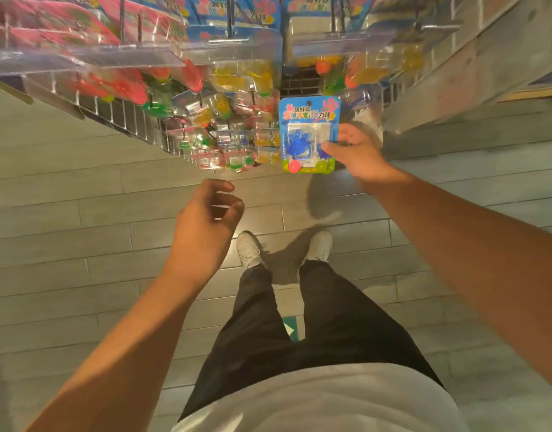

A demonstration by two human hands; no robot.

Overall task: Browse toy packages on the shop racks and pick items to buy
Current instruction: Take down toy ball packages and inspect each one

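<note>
Grey plank flooring (81,232) runs under everything I see, with a wire rack (134,120) of hanging toys rising ahead. My right hand (358,154) grips one blue blister card (309,135) by its right edge, thumb on the front and fingers behind it, holding it just before the rack's lower pegs. Inside its clear bubble I count two blue splayed toys, though the right one is partly hidden by my thumb, plus one pink ball and one yellow-green ball printed along the bottom. Chinese characters cross the header; I can read 超好玩 and 力球, with a hand print at the top right corner. My left hand (206,226) hangs empty lower down, well apart from the card, fingers loosely curled. Beyond the hands, the rack carries many clear packets (224,120) of red, yellow and green toys, too crowded to count. Below, I see two white shoes (249,249) and black trousers (315,322).
</note>
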